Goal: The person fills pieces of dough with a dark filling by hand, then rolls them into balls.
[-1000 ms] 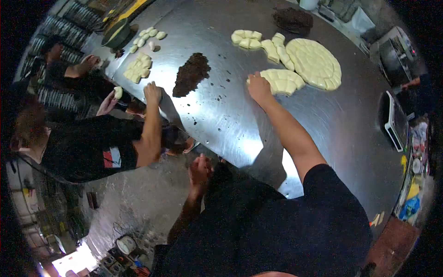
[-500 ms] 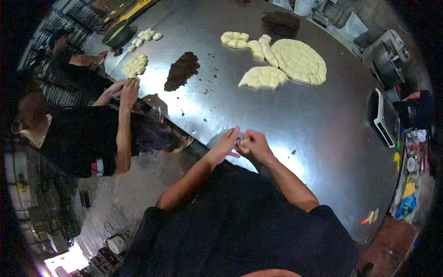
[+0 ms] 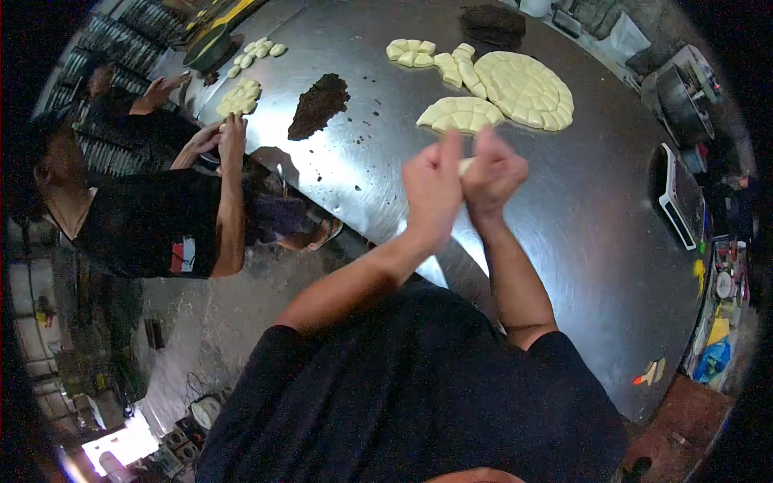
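My left hand and my right hand are raised together over the metal table, almost touching. A small pale piece of dough shows between them, mostly covered by my fingers. Both hands are closed around it, their fingertips somewhat blurred. Just beyond them lies a fan-shaped slab of cut dough. Behind that is a large round of dough scored into many pieces, with smaller dough strips beside it.
A dark crumbly filling is spread on the metal table, with another dark mound farther back. At left, a co-worker works beside dough pieces and a green bowl. A scale stands at right.
Both my hands have moved up and away from my body, toward the slab of dough. My left hand, its fingers stretched before, has come against the right around the dough piece.
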A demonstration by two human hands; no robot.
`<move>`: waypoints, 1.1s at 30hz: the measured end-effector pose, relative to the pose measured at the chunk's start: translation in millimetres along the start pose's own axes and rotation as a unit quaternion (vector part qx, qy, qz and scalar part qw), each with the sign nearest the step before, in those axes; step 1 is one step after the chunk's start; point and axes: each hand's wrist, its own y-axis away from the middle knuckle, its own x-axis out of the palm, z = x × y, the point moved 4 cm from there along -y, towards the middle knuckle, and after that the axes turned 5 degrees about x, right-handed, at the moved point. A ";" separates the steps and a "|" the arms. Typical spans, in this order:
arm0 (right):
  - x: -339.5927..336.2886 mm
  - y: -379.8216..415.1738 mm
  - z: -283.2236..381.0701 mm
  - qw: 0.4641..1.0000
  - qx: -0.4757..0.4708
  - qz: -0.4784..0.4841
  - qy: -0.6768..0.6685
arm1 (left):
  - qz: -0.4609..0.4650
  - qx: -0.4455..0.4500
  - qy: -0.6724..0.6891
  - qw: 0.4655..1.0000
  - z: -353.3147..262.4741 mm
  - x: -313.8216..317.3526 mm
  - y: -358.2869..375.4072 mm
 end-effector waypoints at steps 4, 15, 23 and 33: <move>25.4 29.1 32.9 0.986 0.003 0.159 -0.050 | -0.042 -0.142 0.122 0.981 -7.0 -55.0 -12.5; 212.0 44.4 -120.4 0.933 0.017 0.351 0.080 | -0.088 -0.324 0.262 0.905 133.9 -239.0 28.7; 371.0 27.8 -219.8 0.852 -0.196 0.402 0.271 | -0.152 -0.431 0.219 0.862 155.1 -295.8 73.4; 369.7 19.8 -243.1 0.836 -0.033 0.472 0.277 | 0.114 -0.246 0.295 0.916 150.4 -259.6 1.1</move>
